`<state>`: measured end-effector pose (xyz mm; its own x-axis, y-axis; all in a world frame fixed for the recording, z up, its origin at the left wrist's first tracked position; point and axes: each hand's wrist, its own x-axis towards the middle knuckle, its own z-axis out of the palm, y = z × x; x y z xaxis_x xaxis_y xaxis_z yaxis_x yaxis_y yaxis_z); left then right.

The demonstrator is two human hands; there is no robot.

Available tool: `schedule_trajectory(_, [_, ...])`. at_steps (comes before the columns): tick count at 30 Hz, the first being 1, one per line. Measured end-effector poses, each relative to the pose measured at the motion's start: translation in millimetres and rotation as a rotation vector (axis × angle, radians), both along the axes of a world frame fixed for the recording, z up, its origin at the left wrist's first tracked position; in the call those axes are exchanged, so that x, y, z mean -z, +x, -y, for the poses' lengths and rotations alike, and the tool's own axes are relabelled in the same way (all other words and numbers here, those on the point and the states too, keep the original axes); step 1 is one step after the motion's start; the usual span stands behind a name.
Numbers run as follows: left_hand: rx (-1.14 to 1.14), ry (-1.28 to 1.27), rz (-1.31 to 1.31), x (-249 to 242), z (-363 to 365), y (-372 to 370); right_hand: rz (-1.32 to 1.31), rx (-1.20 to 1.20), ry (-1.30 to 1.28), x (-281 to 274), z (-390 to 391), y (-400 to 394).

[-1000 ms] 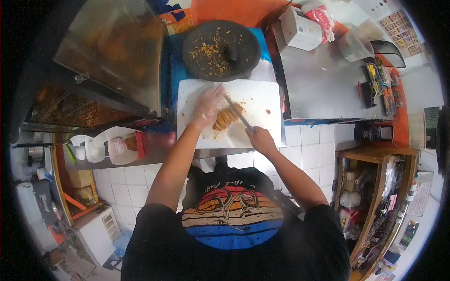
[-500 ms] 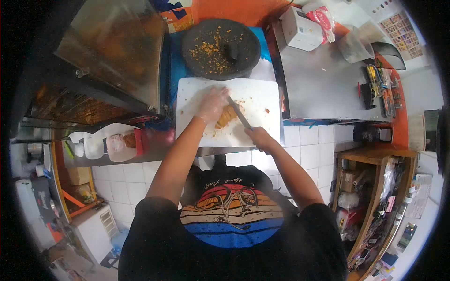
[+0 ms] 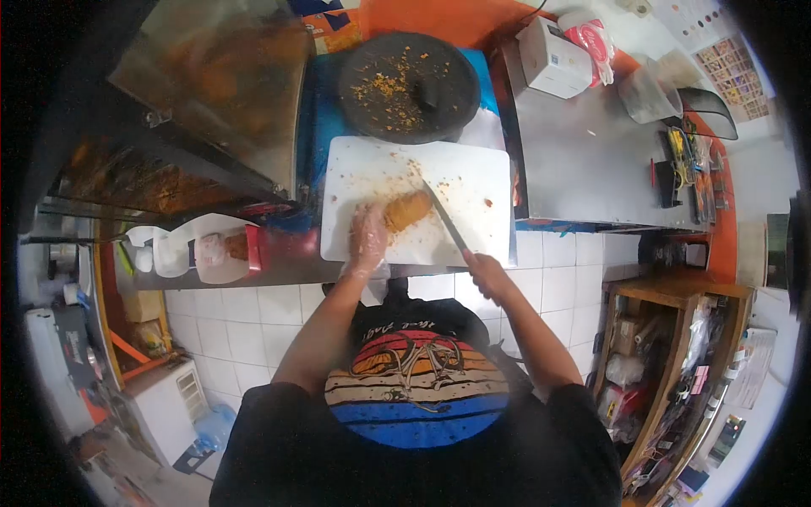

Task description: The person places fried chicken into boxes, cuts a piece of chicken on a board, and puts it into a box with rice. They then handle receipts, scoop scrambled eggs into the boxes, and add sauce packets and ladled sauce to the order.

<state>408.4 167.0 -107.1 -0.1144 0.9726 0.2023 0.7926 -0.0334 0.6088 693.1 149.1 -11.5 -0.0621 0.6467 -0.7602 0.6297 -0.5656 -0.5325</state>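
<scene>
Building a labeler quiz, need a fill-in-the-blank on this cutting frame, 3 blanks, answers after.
1. The right hand holds a ____ by its handle.
2. The fried food piece lies on a white ____.
3. The left hand, in a clear ____, touches the fried food piece.

Missing words: knife; cutting board; glove

head view, high above – facing down
</scene>
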Motion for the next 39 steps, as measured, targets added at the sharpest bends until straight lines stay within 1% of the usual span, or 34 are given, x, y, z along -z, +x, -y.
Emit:
schedule_trajectory(1, [0.008,0.008,0.016,-1,-6,-5,-0.033,0.055,-0.053,-16,7,-6])
schedule_trajectory(4, [-0.071,-0.192,0.117,-15,-6,-5,-0.105,0.137,-0.103,-16,24,2])
schedule_trajectory(5, [-0.152,-0.161,0.082,-20,-3,5,-0.102,0.165,-0.12,-19,28,6])
schedule_trajectory(7, [-0.311,-0.101,0.011,-35,6,51,-0.114,0.213,-0.11,-17,34,13])
schedule_trajectory(10, [-0.468,-0.446,0.189,-49,-20,105,-0.122,0.284,-0.079,-10,42,16])
schedule_trajectory(13, [-0.678,-0.645,0.063,-53,-60,132,-0.12,0.304,-0.031,-6,45,20])
schedule_trajectory(15, [-0.731,-0.479,-0.03,26,-66,151,-0.126,0.293,-0.007,1,48,22])
schedule_trajectory(16, [-0.663,-0.448,-0.019,-17,-53,141,-0.126,0.288,0.0,5,49,24])
schedule_trajectory(17, [-0.613,-0.258,-0.197,20,-44,141,-0.133,0.296,0.012,9,50,22])
schedule_trajectory(18, [-0.414,-0.362,-0.129,-25,-30,113,-0.14,0.308,0.022,15,51,21])
schedule_trajectory(20, [-0.229,-0.159,-0.206,-3,-15,84,-0.086,0.236,0.19,32,51,18])
schedule_trajectory(21, [-0.147,-0.162,-0.17,-6,-8,68,0.011,0.136,0.307,37,46,15])
schedule_trajectory(23, [0.037,-0.163,-0.094,-19,7,37,0.123,-0.056,0.578,64,31,17])
schedule_trajectory(24, [0.018,-0.085,-0.033,-17,9,29,0.184,-0.149,0.715,73,23,16])
schedule_trajectory(25, [-0.001,-0.005,0.027,-11,11,20,0.153,-0.119,0.69,73,14,8])
schedule_trajectory(26, [-0.022,0.078,0.084,-6,13,10,0.163,-0.115,0.751,74,7,-3])
schedule_trajectory(28, [-0.107,0.017,0.405,-18,14,-12,0.185,-0.108,0.879,70,-8,-25])
schedule_trajectory(29, [-0.147,-0.008,0.566,-23,16,-24,0.133,-0.058,0.801,68,-15,-35])
schedule_trajectory(30, [-0.184,0.051,0.743,-32,27,-37,0.129,-0.054,0.909,74,-21,-40])
schedule_trajectory(32, [-0.246,0.181,1.092,-55,60,-71,0.109,-0.04,1.124,95,-31,-44])
schedule_trajectory(34, [-0.27,0.452,1.163,-90,95,-121,0.13,0.032,1.144,93,-33,-57])
schedule_trajectory(35, [-0.299,0.56,1.292,-84,112,-161,0.138,0.065,1.129,82,-30,-64])
schedule_trajectory(37, [-0.485,0.76,1.228,-93,137,-229,0.124,0.147,1.054,73,-20,-76])
schedule_trajectory(38, [-0.638,0.856,1.029,-108,145,-258,0.104,0.149,1.069,75,-13,-80])
schedule_trajectory(39, [-0.76,0.84,0.875,-100,153,-302,0.076,0.152,1.092,79,-5,-84])
